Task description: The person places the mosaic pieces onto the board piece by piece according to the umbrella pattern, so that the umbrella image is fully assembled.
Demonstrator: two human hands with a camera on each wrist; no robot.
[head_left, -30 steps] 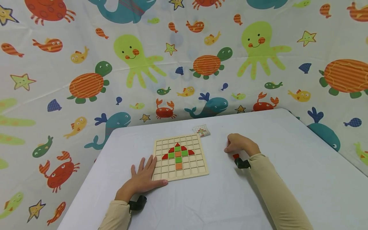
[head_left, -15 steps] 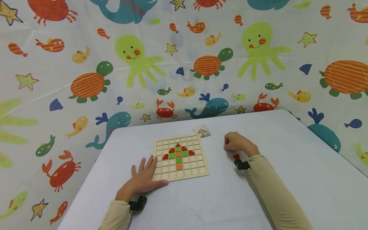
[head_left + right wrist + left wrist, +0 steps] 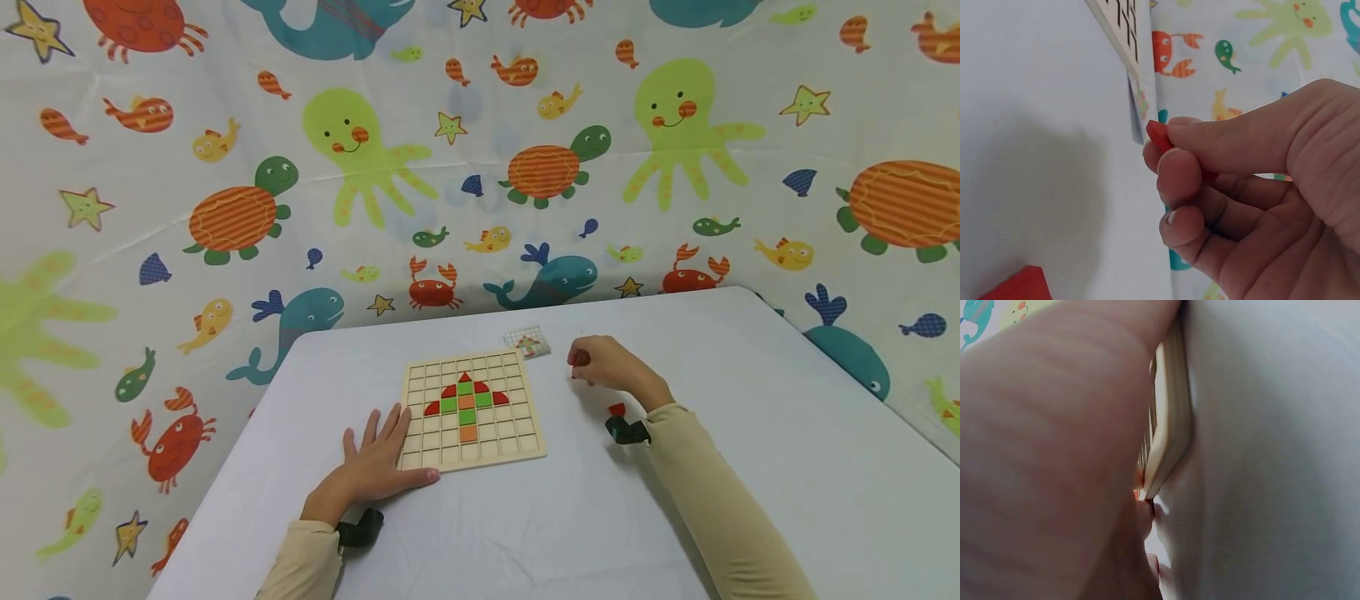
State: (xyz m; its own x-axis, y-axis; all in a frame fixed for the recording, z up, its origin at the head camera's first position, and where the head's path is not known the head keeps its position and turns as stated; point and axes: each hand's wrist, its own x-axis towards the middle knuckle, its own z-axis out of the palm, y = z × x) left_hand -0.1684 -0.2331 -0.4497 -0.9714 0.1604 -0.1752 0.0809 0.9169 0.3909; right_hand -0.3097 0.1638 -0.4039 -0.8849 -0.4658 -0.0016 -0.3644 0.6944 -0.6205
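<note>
A square wooden grid board (image 3: 502,442) lies on the white table with red, green and orange pieces set in its cells. My left hand (image 3: 369,468) rests with spread fingers against the board's left side and front corner. Between thumb and fingertips, my right hand (image 3: 611,367) pinches a small red block (image 3: 1159,135), held above the table to the right of the board. Most of that block is hidden by the fingers. Another red block (image 3: 617,409) lies on the table below the right wrist, and part of it shows low in the right wrist view.
Behind the board's back right corner lies a small pattern card (image 3: 527,342) with a printed grid and coloured shape. A curtain (image 3: 480,125) with sea animals hangs behind the table (image 3: 525,533). A black wrist camera (image 3: 627,430) sits close to the loose red block.
My right hand has lifted from the table and shifted left toward the board, and a red block now shows in its fingertips. The left hand and board stay in place.
</note>
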